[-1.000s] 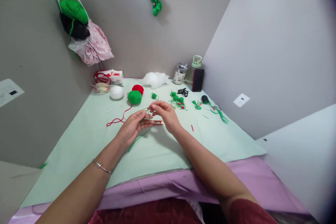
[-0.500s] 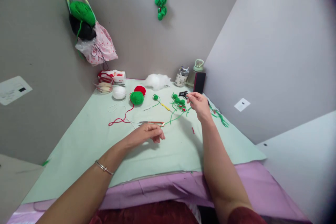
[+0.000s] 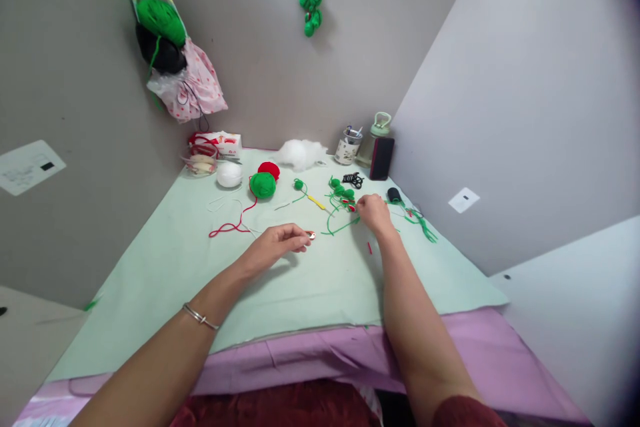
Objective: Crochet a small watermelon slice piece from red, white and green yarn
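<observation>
My left hand (image 3: 281,245) is low over the table with its fingers curved and a little apart. Beneath and beyond it lie orange-handled thread snips (image 3: 311,235), mostly hidden by the hand, only one end showing. Pinched fingers of my right hand (image 3: 375,213) are down at the right of several small green crocheted pieces (image 3: 344,192) with red-and-white parts. A strand of green yarn (image 3: 345,226) curves over the cloth and runs to this hand, its end at the fingertips hidden. A yellow-handled crochet hook (image 3: 317,203) lies left of the pieces, beside a small green ball (image 3: 299,184).
Green (image 3: 263,185), red (image 3: 269,169) and white yarn balls (image 3: 229,175) sit at the back left. White stuffing (image 3: 301,154), a pen cup (image 3: 347,148), a bottle (image 3: 369,147) and a dark phone-like slab (image 3: 381,159) stand along the wall. A black claw clip (image 3: 353,179) lies nearby.
My right hand has come down toward the table, and the stretched green yarn now lies slack on the cloth. My left hand has moved slightly forward, covering most of the snips.
</observation>
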